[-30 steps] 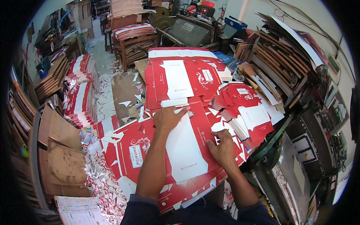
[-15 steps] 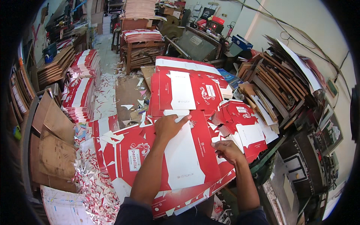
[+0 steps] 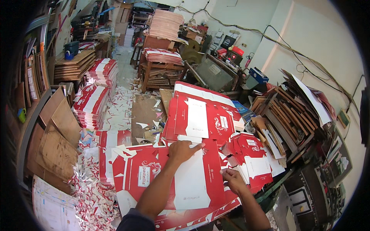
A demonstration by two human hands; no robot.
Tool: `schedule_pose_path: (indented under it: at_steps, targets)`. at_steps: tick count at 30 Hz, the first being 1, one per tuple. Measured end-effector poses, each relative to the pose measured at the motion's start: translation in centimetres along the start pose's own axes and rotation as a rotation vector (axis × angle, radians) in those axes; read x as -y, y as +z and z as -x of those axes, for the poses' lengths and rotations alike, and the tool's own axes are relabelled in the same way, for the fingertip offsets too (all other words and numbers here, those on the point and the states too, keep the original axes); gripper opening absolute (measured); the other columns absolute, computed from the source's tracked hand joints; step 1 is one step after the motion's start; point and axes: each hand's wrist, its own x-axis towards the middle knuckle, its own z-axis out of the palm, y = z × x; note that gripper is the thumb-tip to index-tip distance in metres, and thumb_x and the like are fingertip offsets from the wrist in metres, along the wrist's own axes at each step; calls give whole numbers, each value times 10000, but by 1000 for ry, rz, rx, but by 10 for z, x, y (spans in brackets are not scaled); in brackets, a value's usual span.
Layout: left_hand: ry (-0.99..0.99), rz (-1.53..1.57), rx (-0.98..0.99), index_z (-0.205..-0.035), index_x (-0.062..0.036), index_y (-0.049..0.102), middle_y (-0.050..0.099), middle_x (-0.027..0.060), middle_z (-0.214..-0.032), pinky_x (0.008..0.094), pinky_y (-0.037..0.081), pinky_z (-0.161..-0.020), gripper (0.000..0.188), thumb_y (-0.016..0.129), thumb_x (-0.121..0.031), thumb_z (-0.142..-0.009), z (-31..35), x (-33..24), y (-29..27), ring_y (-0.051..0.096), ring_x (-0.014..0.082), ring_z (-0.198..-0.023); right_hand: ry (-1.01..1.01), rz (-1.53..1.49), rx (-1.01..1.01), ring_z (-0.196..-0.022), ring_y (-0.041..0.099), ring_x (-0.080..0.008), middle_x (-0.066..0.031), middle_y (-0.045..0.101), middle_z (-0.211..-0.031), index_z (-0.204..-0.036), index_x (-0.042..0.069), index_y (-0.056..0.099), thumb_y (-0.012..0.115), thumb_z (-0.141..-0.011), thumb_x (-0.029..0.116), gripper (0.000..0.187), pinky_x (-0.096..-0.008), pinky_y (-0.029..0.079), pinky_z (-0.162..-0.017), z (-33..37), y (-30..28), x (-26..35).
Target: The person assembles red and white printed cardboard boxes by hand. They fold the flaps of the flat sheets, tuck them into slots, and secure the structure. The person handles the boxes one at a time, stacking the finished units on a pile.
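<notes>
A red-and-white printed cardboard sheet (image 3: 192, 177) lies on top of the near stack in front of me. My left hand (image 3: 184, 151) rests on its far end, thumb stretched out to the right and fingers lying on the card. At the sheet's right edge, my right hand (image 3: 234, 180) is closed in a pinch. What sits between its fingertips is too small to make out. Right of it lies a pile of cut red-and-white box blanks (image 3: 256, 163). Beyond my left hand is a taller stack of printed sheets (image 3: 181, 115).
Paper offcuts (image 3: 90, 184) heap up at the lower left. Stacks of printed sheets (image 3: 90, 102) stand on the floor at the left, with wooden boards (image 3: 58, 150) nearer. More boards (image 3: 291, 115) lean at the right. A wooden stand (image 3: 148, 75) bears further stacks.
The view has tilted upward, so the scene sits lower in the picture. Both hands keep nearly the same places on the sheet.
</notes>
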Motion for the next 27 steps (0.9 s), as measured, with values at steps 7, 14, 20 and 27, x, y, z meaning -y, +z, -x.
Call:
schedule_pose_path:
  at_steps: [7,14,20,27]
  targets:
    - [55,59,-91,-693,-48,701,664,149,-647,464,508,-591,884,411,-875,-811,-2,4,6,678,333,-648,-46,-144,133,-635,556,-61,31,579,-739,-925,71,660,704,-923,217,152,-218,474,-556,-13,-16,-4]
    - [76,86,-90,-751,-42,715,677,156,-674,480,519,-614,885,420,-875,-804,0,3,3,687,361,-678,-238,-347,-149,-569,391,-21,93,464,-637,-941,66,636,650,-949,175,109,-197,294,-524,-13,18,-35]
    - [137,10,-244,-796,-37,735,698,179,-745,491,527,-659,855,478,-852,-794,3,0,-7,700,363,-761,-278,-454,-3,-1073,559,-181,-59,550,-1246,-1361,114,430,635,-950,488,593,-361,496,-890,25,16,-34]
    - [252,-104,-304,-819,-52,754,695,186,-731,484,533,-667,838,537,-859,-747,38,-76,-81,699,360,-730,-276,-112,-51,-1065,611,-159,-97,679,-1165,-1265,-11,602,749,-902,227,457,-329,475,-956,79,26,-54]
